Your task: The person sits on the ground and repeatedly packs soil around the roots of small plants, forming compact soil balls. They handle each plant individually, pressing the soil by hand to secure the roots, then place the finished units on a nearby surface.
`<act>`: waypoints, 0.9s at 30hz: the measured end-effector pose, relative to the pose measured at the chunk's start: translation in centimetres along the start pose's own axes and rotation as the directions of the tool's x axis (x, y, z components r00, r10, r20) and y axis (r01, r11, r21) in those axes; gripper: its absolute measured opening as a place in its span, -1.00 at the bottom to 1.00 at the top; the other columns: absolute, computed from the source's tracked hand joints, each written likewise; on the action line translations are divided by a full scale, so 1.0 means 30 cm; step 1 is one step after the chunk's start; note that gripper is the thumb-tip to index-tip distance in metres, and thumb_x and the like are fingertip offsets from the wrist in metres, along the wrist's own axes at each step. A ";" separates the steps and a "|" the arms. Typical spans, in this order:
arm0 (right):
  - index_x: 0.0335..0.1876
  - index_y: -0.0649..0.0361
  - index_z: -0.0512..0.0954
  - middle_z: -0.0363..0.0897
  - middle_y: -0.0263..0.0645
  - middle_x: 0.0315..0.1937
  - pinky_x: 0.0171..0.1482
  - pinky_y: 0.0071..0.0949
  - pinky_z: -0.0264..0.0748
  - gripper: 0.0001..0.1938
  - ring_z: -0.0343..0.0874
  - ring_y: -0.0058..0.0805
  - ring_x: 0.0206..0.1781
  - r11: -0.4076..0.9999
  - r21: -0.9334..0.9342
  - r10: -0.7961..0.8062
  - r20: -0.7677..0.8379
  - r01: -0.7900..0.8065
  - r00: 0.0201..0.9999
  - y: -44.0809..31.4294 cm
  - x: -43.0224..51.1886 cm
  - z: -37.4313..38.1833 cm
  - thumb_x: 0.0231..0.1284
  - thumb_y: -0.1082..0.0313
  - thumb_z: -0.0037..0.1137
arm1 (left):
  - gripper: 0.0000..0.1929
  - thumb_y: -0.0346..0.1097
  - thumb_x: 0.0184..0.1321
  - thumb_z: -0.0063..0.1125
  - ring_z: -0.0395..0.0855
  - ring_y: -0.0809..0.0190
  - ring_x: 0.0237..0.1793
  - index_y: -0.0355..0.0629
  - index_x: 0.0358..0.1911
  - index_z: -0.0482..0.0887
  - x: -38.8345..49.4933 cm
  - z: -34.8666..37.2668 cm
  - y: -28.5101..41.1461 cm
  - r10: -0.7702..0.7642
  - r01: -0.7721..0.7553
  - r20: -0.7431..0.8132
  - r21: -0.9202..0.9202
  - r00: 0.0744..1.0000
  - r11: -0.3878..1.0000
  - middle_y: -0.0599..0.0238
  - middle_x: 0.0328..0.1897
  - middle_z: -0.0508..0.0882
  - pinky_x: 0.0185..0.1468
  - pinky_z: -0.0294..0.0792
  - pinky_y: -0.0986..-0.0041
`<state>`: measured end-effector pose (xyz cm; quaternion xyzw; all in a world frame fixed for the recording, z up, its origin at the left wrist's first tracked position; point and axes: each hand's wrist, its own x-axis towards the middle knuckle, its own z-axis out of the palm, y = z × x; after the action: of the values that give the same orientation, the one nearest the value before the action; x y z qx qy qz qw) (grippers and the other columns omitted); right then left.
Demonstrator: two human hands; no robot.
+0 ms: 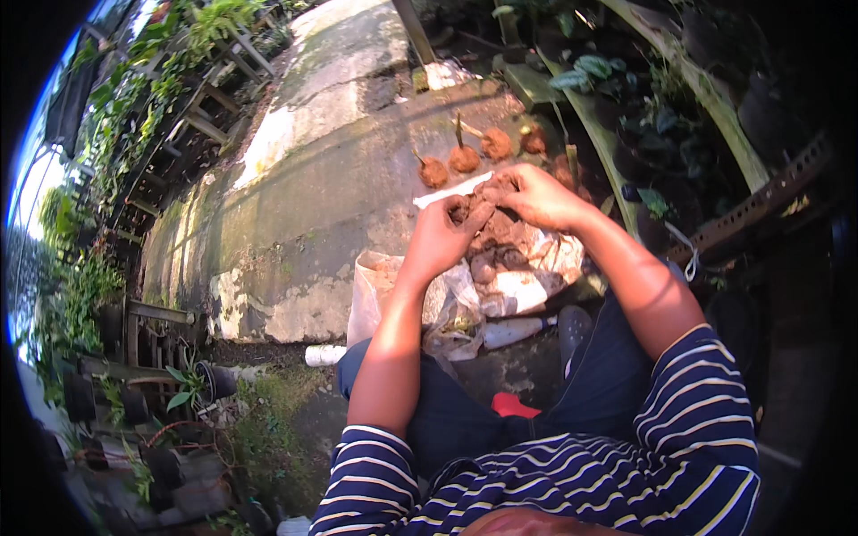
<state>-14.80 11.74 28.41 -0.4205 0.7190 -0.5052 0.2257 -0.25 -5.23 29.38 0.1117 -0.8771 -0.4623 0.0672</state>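
My left hand (pixel 442 234) and my right hand (pixel 536 197) meet over a heap of wet brown clay or mud (pixel 499 234), with their curled fingers pressed into lumps of it. The heap lies on a crumpled white plastic sack (pixel 523 291). A white strip (pixel 456 190) sticks out behind the fingers. Beyond my hands, several round soil balls with stems, such as one ball (pixel 433 173) and another (pixel 497 145), stand on the concrete. How the fingers hold the clay is partly hidden.
An open whitish bag (pixel 375 268) stands beside my left forearm. A clear plastic bag (pixel 462 328) and a white bottle (pixel 513 331) lie near my knees. A white cylindrical container (pixel 325 355) is at the left. A rusty perforated metal bar (pixel 757 201) and leafy plants (pixel 590 72) border the right side.
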 end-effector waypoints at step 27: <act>-0.01 0.33 0.73 0.80 0.02 -0.23 0.00 -0.32 0.65 -0.62 0.81 -0.28 -0.17 0.960 -0.198 0.026 -0.637 -0.197 0.770 -0.089 -0.279 -0.491 0.22 0.16 0.35 | -0.59 -0.03 0.17 0.49 0.35 -0.30 0.34 0.15 0.10 0.80 0.431 1.343 -0.374 -0.144 0.118 0.035 0.398 0.989 0.910 -0.16 0.26 0.53 0.43 0.19 -0.10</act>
<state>-20.28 26.25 35.73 -0.2091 0.8351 -0.5060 -0.0531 -20.15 17.37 -2.41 0.1667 -0.9445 -0.2828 -0.0158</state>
